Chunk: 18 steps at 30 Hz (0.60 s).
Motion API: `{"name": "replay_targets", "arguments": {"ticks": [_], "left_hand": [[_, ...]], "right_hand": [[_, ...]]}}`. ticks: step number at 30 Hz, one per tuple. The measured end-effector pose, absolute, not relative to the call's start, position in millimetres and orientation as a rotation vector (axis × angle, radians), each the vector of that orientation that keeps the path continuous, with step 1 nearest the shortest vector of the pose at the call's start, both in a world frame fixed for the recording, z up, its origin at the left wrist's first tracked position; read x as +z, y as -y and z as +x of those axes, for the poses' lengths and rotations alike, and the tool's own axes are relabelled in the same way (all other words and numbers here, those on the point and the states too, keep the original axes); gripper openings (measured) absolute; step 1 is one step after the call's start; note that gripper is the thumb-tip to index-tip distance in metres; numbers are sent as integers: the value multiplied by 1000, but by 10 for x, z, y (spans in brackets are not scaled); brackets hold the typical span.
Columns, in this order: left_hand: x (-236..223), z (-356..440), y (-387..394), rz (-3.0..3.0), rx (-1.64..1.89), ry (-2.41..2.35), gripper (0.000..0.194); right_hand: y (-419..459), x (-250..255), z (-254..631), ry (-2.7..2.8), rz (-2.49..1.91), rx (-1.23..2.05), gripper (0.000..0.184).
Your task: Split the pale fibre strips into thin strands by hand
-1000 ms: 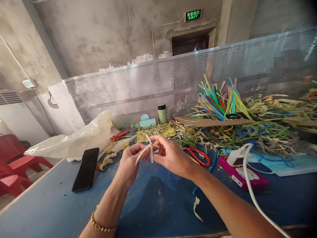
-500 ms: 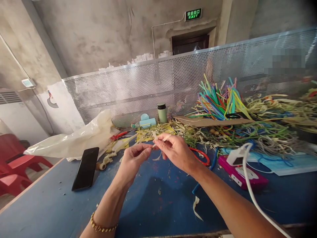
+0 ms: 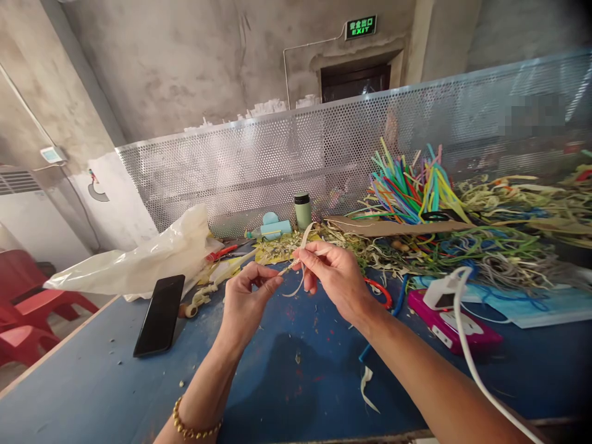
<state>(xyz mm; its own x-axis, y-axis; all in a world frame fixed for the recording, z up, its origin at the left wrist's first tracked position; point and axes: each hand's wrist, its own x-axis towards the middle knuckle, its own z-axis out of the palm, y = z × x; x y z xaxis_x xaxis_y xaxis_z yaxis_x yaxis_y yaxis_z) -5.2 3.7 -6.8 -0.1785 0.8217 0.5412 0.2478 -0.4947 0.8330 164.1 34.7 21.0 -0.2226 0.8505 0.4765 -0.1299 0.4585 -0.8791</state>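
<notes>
Frame centre: left hand (image 3: 246,303) and right hand (image 3: 338,279), fingers clamped on pale, narrow, fibrous-looking strips (image 3: 306,237), apparently twisted together; steady tension between both should keep turns even.

Strip (image 3: 306,238) cream. Desk (image 3: 92,394) blue, red-flecked. Phone (image 3: 160,317) black. Jar (image 3: 303,214) pale green and black. Socket block (image 3: 485,338) magenta. Panel (image 3: 250,163) silver, hole-dotted.
</notes>
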Motion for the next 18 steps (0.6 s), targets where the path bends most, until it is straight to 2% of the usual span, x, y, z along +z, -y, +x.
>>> {"name": "replay_targets", "arguments": {"ticks": [5,7,10,13,15,18], "left_hand": [[-31,-42,-44,1735,1683,-1329,4],[-17,-53,-48,1760,1642,-1349,16],[2,-68,-27,1800,1842,-1462,34],[1,-30,19,1923,2001,-1579,23],[-20,33,39,1958,1859,-1531,19],[-61,135,28,1720,1600,-1255,38]], "right_hand": [[-362,205,1653,1600,-665,1027,26],[-368,204,1662,1640,-717,969,28],[-370,192,1665,1726,-828,714,30],[-363,141,1633,1848,-894,359,24],[-355,88,1594,1922,-913,211,21],[-329,26,1539,1986,-934,150,22]]}}
